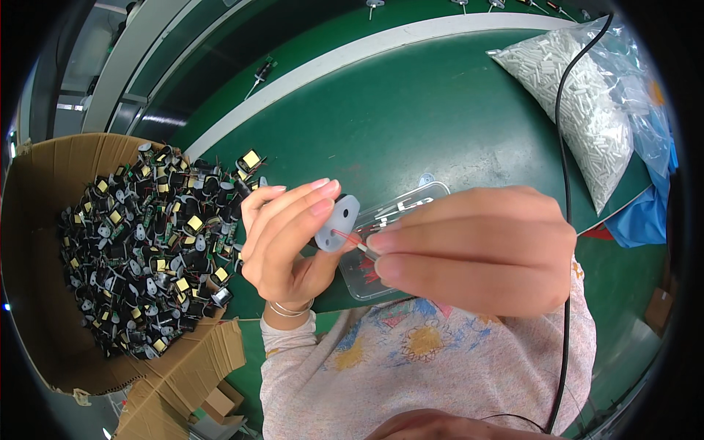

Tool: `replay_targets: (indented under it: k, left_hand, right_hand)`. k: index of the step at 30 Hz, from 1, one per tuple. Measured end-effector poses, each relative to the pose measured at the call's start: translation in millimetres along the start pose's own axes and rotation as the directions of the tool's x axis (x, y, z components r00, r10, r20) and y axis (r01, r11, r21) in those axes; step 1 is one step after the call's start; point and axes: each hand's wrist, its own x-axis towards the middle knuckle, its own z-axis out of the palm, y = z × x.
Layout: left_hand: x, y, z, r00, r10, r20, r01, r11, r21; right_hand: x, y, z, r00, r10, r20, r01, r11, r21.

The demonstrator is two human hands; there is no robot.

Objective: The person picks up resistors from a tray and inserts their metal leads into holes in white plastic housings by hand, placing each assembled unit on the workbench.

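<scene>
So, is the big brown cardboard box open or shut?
Open: the brown cardboard box shows a heap of small black parts inside, one brown flap spread outward.

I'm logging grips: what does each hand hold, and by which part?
Left hand: the grey oval part, by its edge. Right hand: a thin pale piece near red wires, pinched at one end.

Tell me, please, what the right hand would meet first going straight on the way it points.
Most likely the grey oval part held in the left hand, though depth is unclear.

The green table (pixel 411 110) offers passage between carton (pixel 48 183) and bag (pixel 595 110), though cable (pixel 567 312) perhaps intrudes.
</scene>
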Motion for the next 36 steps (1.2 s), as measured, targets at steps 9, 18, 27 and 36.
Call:
replay_targets:
  k: [9, 18, 27, 36]
  left_hand:
    - [-3.1, -2.6, 3.1, 1.000, -0.012, -0.026, 0.010, 0.999, -0.049]
    - [-5.4, -4.0, 3.2, 0.997, -0.014, -0.070, 0.004, 0.990, -0.140]
    - [-6.6, 0.7, 9.8, 0.968, -0.252, -0.010, 0.204, 0.804, -0.558]
    - [-9.2, 9.2, 4.9, 0.951, -0.307, 0.041, 0.294, 0.850, -0.437]
  right_hand:
    - [-6.5, 13.5, 5.1, 0.997, -0.039, -0.062, 0.045, 0.995, 0.091]
    - [-6.5, 6.3, 12.6, 0.998, -0.020, -0.066, 0.026, 0.996, 0.090]
    - [1.3, 7.1, 14.0, 0.932, 0.360, 0.042, -0.362, 0.921, 0.144]
    - [-6.9, 8.2, 23.4, 0.999, 0.020, -0.035, -0.030, 0.953, -0.300]
